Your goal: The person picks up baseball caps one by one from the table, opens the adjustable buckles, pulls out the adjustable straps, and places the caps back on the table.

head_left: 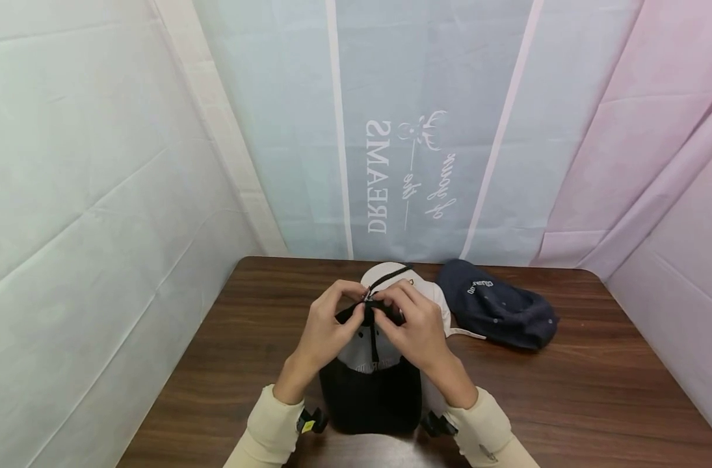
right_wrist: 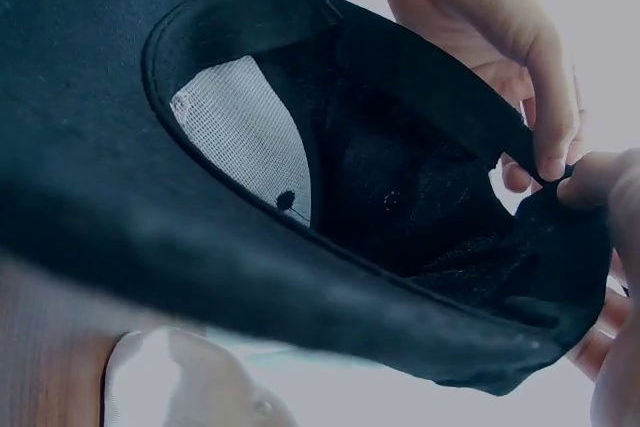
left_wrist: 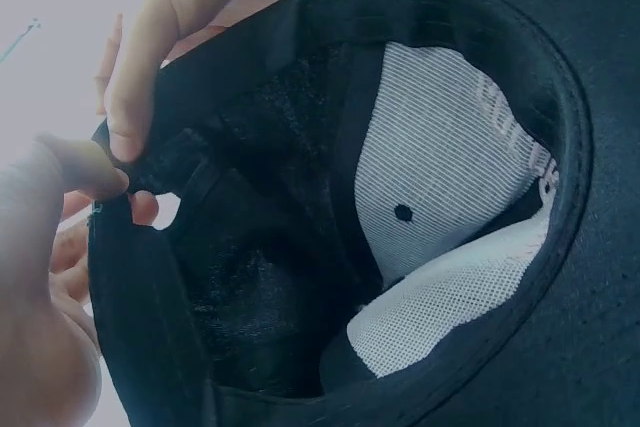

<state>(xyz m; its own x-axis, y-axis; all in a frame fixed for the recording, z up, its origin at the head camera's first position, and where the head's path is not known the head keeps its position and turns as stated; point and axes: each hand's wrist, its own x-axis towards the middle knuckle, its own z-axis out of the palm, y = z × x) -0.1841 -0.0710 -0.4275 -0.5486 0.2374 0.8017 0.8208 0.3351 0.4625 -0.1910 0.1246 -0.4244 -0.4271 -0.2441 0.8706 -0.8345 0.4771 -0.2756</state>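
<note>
A black baseball cap (head_left: 370,398) is held with its opening facing me and its brim pointing toward my body. Grey mesh lining (left_wrist: 440,137) shows inside the crown in the left wrist view. My left hand (head_left: 325,325) pinches one side of the cap's back strap (left_wrist: 150,172) between thumb and fingers. On the other side, my right hand (head_left: 421,325) pinches the same strap, thumb tips close together at the fastening. The small gap under the strap shows in both wrist views. Fingers partly hide the fastening.
Behind the hands lies a white cap (head_left: 385,270) with a dark strap across it. A navy cap (head_left: 496,307) with light lettering sits to its right. Both rest on the dark wooden table (head_left: 601,364). Fabric curtains (head_left: 274,130) stand along the table's back and sides.
</note>
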